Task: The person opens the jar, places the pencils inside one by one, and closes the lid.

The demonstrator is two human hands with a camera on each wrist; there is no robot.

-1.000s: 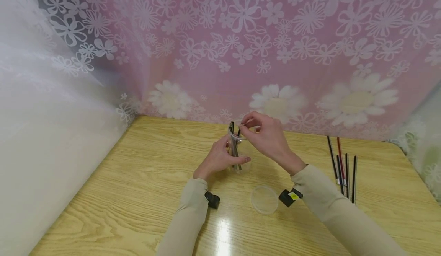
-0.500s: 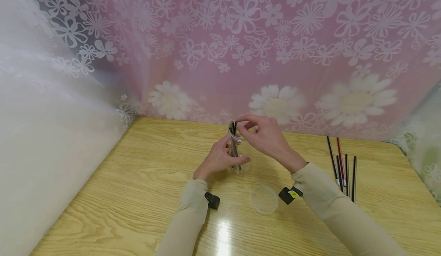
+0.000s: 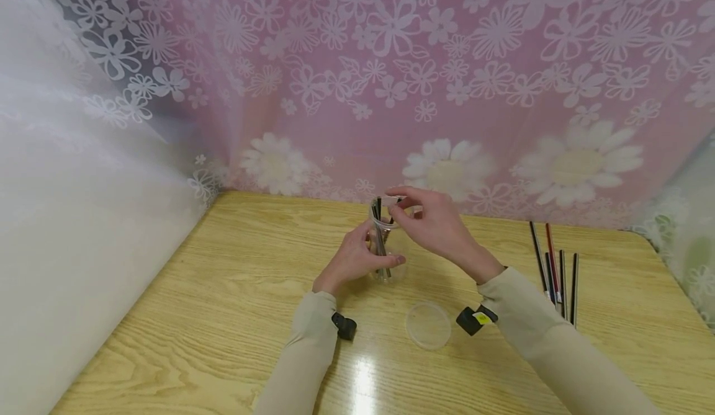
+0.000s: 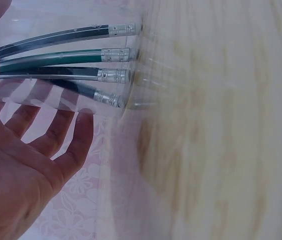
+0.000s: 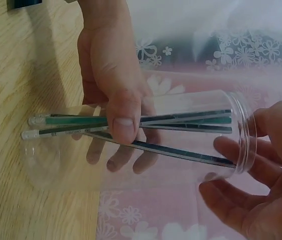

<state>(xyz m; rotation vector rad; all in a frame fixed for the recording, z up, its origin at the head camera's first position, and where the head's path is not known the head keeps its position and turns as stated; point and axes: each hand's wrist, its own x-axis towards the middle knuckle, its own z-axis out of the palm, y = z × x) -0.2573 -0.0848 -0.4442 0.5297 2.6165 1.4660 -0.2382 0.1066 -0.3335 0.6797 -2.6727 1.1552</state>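
Observation:
My left hand (image 3: 353, 255) grips a clear plastic jar (image 5: 78, 175) round its body, thumb across the near side and fingers behind it, as the right wrist view shows. Inside stand several pencils (image 4: 86, 56), dark and green, with their silver ferrule ends at the bottom. The jar's mouth is uncovered. Over it is my right hand (image 3: 434, 221), index finger and thumb reaching in at the rim. One dark pencil (image 5: 181, 151) leans apart from the others, its upper end between that finger and thumb, which stand visibly apart in the right wrist view.
On the wooden table (image 3: 223, 316) a round clear lid (image 3: 427, 325) lies in front of the jar. To the right lie several more pencils (image 3: 562, 278), one of them red (image 3: 552, 250). A pink flowered curtain (image 3: 346, 105) hangs behind the table's back edge.
The right hand has shifted slightly to the right at the jar's mouth. One pencil's top now leans right, away from the bunch it stood with half a second ago. The left hand stays put.

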